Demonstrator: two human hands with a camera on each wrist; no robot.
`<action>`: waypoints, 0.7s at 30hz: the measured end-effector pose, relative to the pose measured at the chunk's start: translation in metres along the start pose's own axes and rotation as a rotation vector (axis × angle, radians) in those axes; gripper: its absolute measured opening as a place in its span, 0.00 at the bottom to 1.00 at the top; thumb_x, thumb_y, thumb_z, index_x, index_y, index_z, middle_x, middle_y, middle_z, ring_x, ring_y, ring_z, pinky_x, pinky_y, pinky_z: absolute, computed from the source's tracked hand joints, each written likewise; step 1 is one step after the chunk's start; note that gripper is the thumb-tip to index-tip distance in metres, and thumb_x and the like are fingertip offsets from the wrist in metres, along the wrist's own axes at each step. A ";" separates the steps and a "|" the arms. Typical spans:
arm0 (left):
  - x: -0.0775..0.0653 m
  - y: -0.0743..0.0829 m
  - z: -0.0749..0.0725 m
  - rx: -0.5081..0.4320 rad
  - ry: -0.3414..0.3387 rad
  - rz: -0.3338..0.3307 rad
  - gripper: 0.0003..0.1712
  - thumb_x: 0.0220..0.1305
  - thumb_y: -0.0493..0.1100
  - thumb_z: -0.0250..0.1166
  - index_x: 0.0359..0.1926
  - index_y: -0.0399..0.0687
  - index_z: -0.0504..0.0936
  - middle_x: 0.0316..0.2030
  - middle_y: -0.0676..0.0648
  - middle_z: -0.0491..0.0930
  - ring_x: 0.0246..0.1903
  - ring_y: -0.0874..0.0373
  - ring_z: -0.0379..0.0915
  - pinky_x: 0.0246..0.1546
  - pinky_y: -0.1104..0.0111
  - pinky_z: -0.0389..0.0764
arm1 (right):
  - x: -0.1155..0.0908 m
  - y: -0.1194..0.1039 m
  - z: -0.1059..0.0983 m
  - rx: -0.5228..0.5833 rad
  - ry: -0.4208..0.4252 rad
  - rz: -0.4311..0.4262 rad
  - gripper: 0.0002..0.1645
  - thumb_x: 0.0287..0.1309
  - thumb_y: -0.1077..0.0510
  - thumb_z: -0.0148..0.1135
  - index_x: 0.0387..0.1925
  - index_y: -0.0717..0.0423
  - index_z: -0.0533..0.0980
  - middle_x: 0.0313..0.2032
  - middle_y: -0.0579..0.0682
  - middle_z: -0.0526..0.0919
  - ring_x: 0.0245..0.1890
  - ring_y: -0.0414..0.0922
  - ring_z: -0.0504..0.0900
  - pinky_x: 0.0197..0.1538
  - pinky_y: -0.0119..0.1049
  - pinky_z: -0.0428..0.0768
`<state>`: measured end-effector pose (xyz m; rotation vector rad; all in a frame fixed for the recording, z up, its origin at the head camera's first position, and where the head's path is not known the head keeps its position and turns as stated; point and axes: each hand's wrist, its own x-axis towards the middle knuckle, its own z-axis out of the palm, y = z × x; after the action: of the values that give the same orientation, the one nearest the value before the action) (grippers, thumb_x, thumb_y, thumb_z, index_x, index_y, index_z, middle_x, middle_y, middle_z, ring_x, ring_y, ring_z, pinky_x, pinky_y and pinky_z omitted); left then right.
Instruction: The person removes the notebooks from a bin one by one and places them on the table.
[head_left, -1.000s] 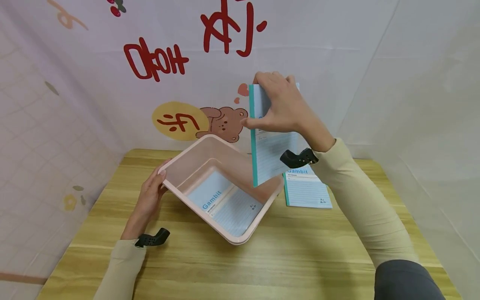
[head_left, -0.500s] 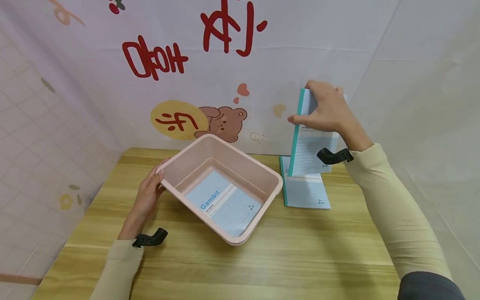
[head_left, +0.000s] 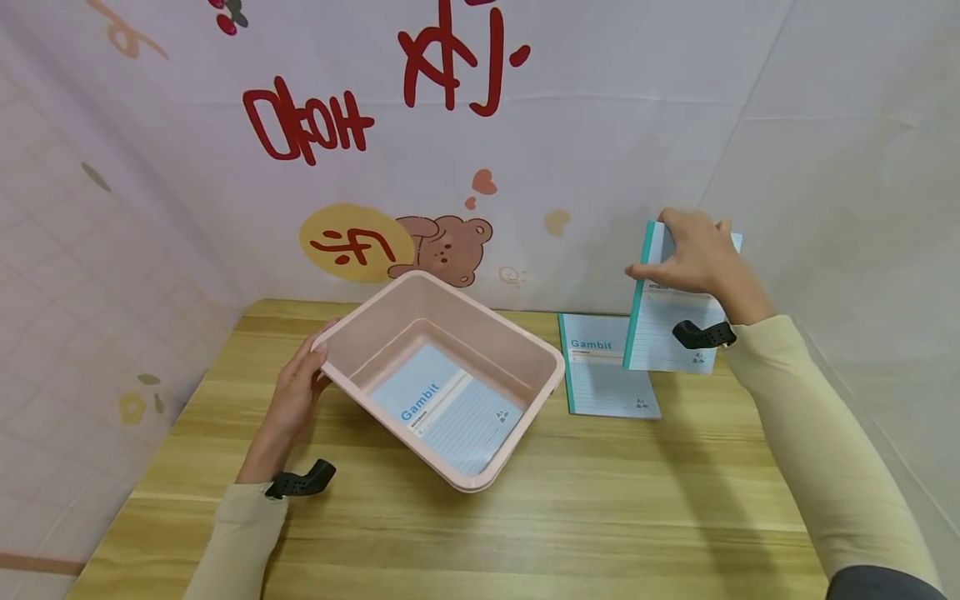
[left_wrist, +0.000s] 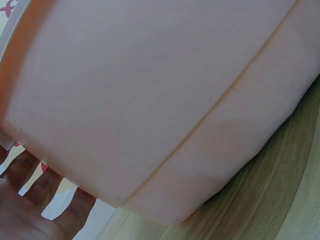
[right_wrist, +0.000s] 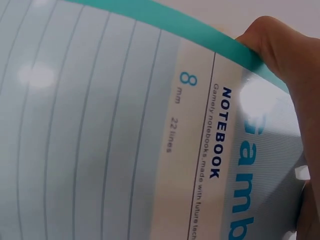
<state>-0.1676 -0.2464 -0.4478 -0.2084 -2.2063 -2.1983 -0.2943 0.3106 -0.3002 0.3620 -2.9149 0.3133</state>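
My right hand (head_left: 693,254) grips a light blue notebook (head_left: 667,333) with a teal spine by its upper part, holding it upright above the right side of the table. In the right wrist view the thumb presses on the teal spine of this notebook (right_wrist: 100,125). A second notebook (head_left: 603,383) lies flat on the table, partly overlapped by the held one in the head view. My left hand (head_left: 300,379) holds the rim of a pale pink plastic basin (head_left: 487,317) at its left corner, and the basin tilts toward me. Inside the basin lies another notebook (head_left: 450,408).
The wood-grain table (head_left: 570,500) reaches back to a white cloth (head_left: 637,150) printed with red characters and a bear. A pale cloth with a grid print (head_left: 45,250) hangs at the left.
My right hand has carried its notebook from over the basin to the right and then lower, past the notebook on the table. The left hand and basin have stayed nearly in place.
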 end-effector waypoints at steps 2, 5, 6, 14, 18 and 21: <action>0.000 0.000 0.000 -0.002 -0.002 -0.001 0.32 0.83 0.56 0.45 0.80 0.51 0.59 0.65 0.58 0.68 0.59 0.59 0.66 0.56 0.76 0.73 | -0.004 0.010 0.007 -0.021 -0.029 0.018 0.42 0.48 0.28 0.73 0.43 0.58 0.69 0.35 0.56 0.76 0.40 0.56 0.73 0.43 0.54 0.53; 0.000 0.000 0.000 -0.010 0.001 -0.003 0.32 0.83 0.56 0.45 0.80 0.50 0.59 0.65 0.58 0.68 0.59 0.59 0.66 0.57 0.75 0.73 | -0.010 0.024 0.016 -0.044 -0.068 0.038 0.44 0.48 0.27 0.72 0.47 0.59 0.70 0.37 0.57 0.76 0.41 0.56 0.73 0.43 0.54 0.54; -0.001 -0.001 0.000 -0.008 -0.001 -0.004 0.32 0.83 0.56 0.45 0.80 0.51 0.59 0.65 0.58 0.68 0.60 0.59 0.66 0.57 0.76 0.72 | -0.012 0.029 0.019 -0.047 -0.081 0.043 0.45 0.48 0.27 0.72 0.48 0.59 0.70 0.37 0.57 0.76 0.41 0.56 0.73 0.43 0.54 0.54; 0.000 -0.002 -0.001 0.000 0.002 -0.003 0.31 0.82 0.57 0.45 0.80 0.54 0.60 0.66 0.57 0.67 0.60 0.59 0.65 0.56 0.76 0.73 | -0.023 0.062 0.043 -0.048 -0.175 0.051 0.44 0.51 0.27 0.71 0.48 0.60 0.70 0.44 0.62 0.78 0.48 0.60 0.74 0.47 0.62 0.58; 0.000 -0.002 -0.001 0.000 0.003 -0.001 0.32 0.83 0.57 0.45 0.80 0.53 0.60 0.66 0.57 0.67 0.60 0.58 0.65 0.56 0.76 0.73 | -0.027 0.076 0.057 -0.075 -0.227 0.046 0.47 0.52 0.28 0.70 0.56 0.61 0.70 0.54 0.65 0.77 0.55 0.63 0.71 0.48 0.64 0.58; 0.000 -0.001 0.000 -0.006 0.007 -0.006 0.32 0.83 0.56 0.45 0.80 0.52 0.60 0.65 0.58 0.68 0.60 0.58 0.65 0.56 0.76 0.73 | -0.031 0.084 0.068 -0.090 -0.259 0.041 0.51 0.53 0.31 0.71 0.64 0.62 0.67 0.62 0.69 0.72 0.61 0.67 0.68 0.51 0.67 0.57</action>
<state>-0.1677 -0.2468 -0.4487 -0.1940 -2.1994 -2.2057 -0.2970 0.3811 -0.3872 0.3531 -3.1799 0.1503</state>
